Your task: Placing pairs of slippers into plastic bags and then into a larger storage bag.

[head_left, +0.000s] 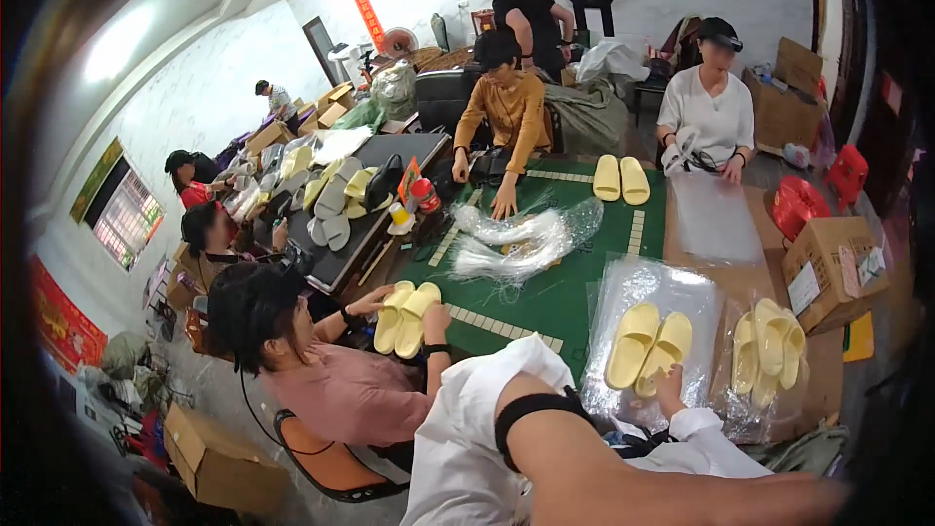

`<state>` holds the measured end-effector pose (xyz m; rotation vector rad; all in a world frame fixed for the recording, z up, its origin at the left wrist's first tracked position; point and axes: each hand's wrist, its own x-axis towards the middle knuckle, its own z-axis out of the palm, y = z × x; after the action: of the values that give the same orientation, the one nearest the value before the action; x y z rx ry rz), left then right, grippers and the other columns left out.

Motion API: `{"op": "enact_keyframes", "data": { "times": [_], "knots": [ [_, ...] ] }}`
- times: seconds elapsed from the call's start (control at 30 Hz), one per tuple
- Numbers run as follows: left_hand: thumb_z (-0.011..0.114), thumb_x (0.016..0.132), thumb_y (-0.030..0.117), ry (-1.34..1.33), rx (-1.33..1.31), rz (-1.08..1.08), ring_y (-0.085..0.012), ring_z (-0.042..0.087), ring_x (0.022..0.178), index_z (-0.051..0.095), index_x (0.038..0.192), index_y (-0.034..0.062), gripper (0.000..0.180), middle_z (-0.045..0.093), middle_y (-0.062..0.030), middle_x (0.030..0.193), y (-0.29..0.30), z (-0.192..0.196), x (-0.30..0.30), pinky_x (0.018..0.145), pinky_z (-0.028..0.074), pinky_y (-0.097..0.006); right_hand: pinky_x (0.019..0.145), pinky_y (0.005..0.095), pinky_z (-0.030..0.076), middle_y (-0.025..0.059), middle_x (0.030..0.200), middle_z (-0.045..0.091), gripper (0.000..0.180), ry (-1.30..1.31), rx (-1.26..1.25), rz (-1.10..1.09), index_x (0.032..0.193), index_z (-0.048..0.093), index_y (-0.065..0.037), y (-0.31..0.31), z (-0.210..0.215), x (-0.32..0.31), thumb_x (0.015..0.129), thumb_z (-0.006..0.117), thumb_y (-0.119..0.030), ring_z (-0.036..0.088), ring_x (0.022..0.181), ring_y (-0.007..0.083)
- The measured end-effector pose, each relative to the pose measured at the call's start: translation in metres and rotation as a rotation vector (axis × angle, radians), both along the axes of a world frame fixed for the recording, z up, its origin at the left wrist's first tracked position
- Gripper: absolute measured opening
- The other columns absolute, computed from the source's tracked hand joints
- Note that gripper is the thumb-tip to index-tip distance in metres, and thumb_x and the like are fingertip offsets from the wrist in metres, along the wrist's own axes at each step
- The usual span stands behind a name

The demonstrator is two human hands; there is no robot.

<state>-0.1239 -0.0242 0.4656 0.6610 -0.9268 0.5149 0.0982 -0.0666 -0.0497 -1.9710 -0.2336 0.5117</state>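
My right hand (670, 392) comes out of a white sleeve and grips the heel end of a pale yellow slide slipper (668, 355). Its mate, another yellow slipper (633, 343), lies just to the left. Both rest on a stack of clear plastic bags (703, 294). My left arm, bare below a white sleeve and ringed by a black band, bends across the lower foreground close to the camera; its hand is out of view. To the right, yellow slippers in clear plastic (766, 351) lie on brown cardboard.
On the green table (575, 282) lie clear plastic strands (521, 239) and another yellow pair (620, 179). A co-worker at left holds yellow slippers (406, 318); others sit across. A cardboard box (835, 265) stands at right, and a side table (380, 151) holds more slippers.
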Motion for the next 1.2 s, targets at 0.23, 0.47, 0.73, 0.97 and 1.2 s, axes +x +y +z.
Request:
{"op": "enact_keyframes", "data": {
  "times": [0.23,0.47,0.73,0.97,1.2],
  "knots": [
    [0.035,0.093,0.020,-0.140,0.241,0.132,-0.0258,0.055,0.088,0.058,0.097,0.0004,0.031,0.058,-0.0165,0.098,-0.023,-0.008,0.015,0.083,0.039,-0.036,0.082,0.0339,0.041,0.0200,0.103,0.050,0.046,-0.014,0.028,0.023,0.115,0.037,0.002,-0.008,-0.050,0.001,0.074,0.055,-0.005,0.051,0.095,0.0287],
    [0.048,0.089,0.019,0.636,0.689,0.049,-0.0211,0.054,0.088,0.059,0.095,0.0070,0.017,0.060,-0.0108,0.088,0.051,0.064,-0.003,0.077,0.040,-0.033,0.082,0.0351,0.042,0.0216,0.104,0.050,0.049,-0.017,-0.067,-0.075,0.116,0.036,0.004,-0.034,-0.002,0.006,0.072,0.056,-0.005,0.052,0.095,0.0302],
    [0.049,0.088,0.019,0.301,0.654,0.296,-0.0214,0.054,0.087,0.059,0.094,0.0087,0.016,0.060,-0.0099,0.089,0.056,0.058,-0.025,0.077,0.040,-0.033,0.084,0.0390,0.040,0.0253,0.102,0.049,0.041,-0.271,-0.004,0.087,0.109,0.040,0.005,-0.009,-0.043,-0.012,0.077,0.057,-0.013,0.049,0.097,0.0368],
    [0.051,0.088,0.019,-0.048,0.675,0.503,-0.0217,0.055,0.086,0.059,0.094,0.0105,0.014,0.061,-0.0089,0.089,0.060,0.057,-0.017,0.076,0.040,-0.033,0.082,0.0374,0.041,0.0222,0.099,0.050,0.043,-0.318,-0.054,0.087,0.109,0.039,0.004,-0.001,-0.035,-0.013,0.073,0.058,-0.009,0.050,0.096,0.0343],
    [0.052,0.087,0.019,-0.260,0.524,0.733,-0.0220,0.055,0.086,0.059,0.093,0.0122,0.012,0.061,-0.0080,0.090,0.045,0.027,-0.024,0.076,0.040,-0.034,0.084,0.0401,0.040,0.0223,0.107,0.051,0.040,-0.313,-0.087,0.163,0.112,0.043,0.000,0.019,0.010,-0.005,0.077,0.055,-0.015,0.049,0.100,0.0364]
  ]
}}
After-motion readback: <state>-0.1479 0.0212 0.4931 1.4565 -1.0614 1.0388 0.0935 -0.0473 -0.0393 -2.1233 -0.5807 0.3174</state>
